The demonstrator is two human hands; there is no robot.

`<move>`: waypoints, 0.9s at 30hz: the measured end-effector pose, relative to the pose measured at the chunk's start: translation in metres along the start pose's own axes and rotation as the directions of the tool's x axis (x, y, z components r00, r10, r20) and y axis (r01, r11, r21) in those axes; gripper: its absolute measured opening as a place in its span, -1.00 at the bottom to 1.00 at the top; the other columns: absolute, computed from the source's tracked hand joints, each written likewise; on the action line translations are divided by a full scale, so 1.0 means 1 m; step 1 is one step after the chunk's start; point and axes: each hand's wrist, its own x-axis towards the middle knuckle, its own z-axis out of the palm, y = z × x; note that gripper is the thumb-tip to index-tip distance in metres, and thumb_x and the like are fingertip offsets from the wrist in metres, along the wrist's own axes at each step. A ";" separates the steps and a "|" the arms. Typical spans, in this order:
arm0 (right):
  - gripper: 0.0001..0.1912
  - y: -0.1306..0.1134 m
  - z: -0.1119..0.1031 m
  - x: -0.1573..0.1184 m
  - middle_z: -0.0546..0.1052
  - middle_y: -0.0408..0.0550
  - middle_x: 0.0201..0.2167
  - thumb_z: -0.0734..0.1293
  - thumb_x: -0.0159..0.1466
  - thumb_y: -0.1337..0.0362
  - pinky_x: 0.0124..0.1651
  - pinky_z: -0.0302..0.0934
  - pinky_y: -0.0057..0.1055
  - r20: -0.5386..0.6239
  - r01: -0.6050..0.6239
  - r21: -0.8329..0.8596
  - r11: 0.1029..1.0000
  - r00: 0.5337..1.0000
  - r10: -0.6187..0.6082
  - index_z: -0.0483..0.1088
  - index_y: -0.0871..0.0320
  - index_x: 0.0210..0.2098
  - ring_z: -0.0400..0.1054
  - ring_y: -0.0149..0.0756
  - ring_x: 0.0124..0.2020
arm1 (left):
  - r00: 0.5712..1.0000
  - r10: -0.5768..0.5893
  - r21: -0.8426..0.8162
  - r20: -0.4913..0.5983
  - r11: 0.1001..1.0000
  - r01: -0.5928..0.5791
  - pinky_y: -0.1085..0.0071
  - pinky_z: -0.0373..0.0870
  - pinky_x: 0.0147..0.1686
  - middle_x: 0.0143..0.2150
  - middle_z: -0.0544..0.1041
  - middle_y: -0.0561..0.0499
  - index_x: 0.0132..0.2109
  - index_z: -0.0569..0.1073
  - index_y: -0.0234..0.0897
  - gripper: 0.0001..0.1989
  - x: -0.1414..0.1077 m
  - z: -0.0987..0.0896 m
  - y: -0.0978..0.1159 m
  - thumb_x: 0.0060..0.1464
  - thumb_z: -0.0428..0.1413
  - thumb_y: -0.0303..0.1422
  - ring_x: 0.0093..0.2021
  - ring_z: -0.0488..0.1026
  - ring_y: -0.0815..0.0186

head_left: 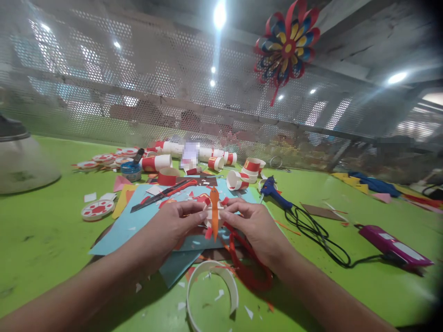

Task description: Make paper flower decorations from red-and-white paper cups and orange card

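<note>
Between my two hands is a small paper turtle point(215, 213), a pale round disc with red tabs at its rim and an orange strip down its middle. The strip's rounded top has dark eye-like spots, and its lower end tapers to a point. My left hand point(183, 220) pinches the disc's left edge between thumb and fingers. On the opposite edge, my right hand point(248, 223) grips it the same way. Beneath them lie light blue paper sheets point(138, 230) with scraps. Red-handled scissors point(247, 265) rest below my right hand, partly hidden by it.
A blue glue gun point(276, 192) with a coiled black cord lies right, near a magenta power strip point(394, 246). A utility knife point(152, 199), paper cups point(237, 180), a blue jar point(130, 171) and red-white discs point(98, 210) lie beyond. A curled white paper strip point(191, 295) sits in front.
</note>
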 end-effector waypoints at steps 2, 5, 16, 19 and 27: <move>-0.82 0.000 0.001 0.000 0.46 -0.07 -0.33 0.35 0.17 0.22 -0.11 0.15 -0.28 -0.011 0.024 -0.060 0.998 1.000 -0.024 0.47 0.14 -0.52 0.31 -0.24 -0.22 | 1.000 0.007 -0.013 -0.005 1.000 -0.007 0.43 0.40 -0.21 -0.31 0.59 -0.01 -0.28 0.59 -0.25 -0.81 -0.001 0.002 0.000 -0.12 0.29 -0.31 -0.35 0.48 0.34; -0.82 0.001 0.002 -0.001 0.45 -0.07 -0.33 0.33 0.18 0.24 -0.15 0.16 -0.32 -0.043 0.063 -0.145 0.987 0.997 -0.070 0.44 0.15 -0.53 0.31 -0.26 -0.23 | 1.000 -0.010 -0.027 -0.010 1.000 0.010 0.47 0.39 -0.23 -0.30 0.59 -0.02 -0.27 0.58 -0.26 -0.80 -0.001 0.004 0.000 -0.11 0.28 -0.33 -0.35 0.47 0.36; -0.83 0.004 0.008 -0.005 0.42 -0.01 -0.31 0.27 0.22 0.32 -0.26 0.25 -0.38 -0.100 0.167 -0.306 0.937 0.973 -0.206 0.40 0.19 -0.49 0.33 -0.27 -0.25 | 1.000 -0.024 -0.102 -0.006 0.995 0.023 0.48 0.39 -0.21 -0.27 0.58 -0.04 -0.28 0.57 -0.31 -0.85 -0.004 0.007 0.001 -0.06 0.26 -0.37 -0.33 0.45 0.40; -0.84 0.003 0.009 -0.007 0.42 -0.02 -0.30 0.27 0.22 0.36 -0.23 0.23 -0.36 -0.122 0.195 -0.420 0.887 0.956 -0.268 0.35 0.18 -0.50 0.31 -0.28 -0.25 | 0.999 -0.030 -0.116 -0.017 0.993 0.027 0.51 0.38 -0.22 -0.30 0.56 -0.02 -0.32 0.56 -0.32 -0.87 -0.005 0.008 0.001 -0.07 0.27 -0.37 -0.33 0.44 0.42; -0.84 0.006 0.009 -0.011 0.40 -0.07 -0.27 0.25 0.26 0.36 -0.23 0.22 -0.36 -0.110 0.243 -0.501 0.831 0.934 -0.339 0.29 0.16 -0.47 0.29 -0.32 -0.24 | 0.999 -0.053 -0.169 -0.010 0.984 0.050 0.53 0.39 -0.24 -0.32 0.53 0.01 -0.35 0.53 -0.33 -0.91 -0.004 0.007 0.000 -0.03 0.25 -0.38 -0.35 0.43 0.44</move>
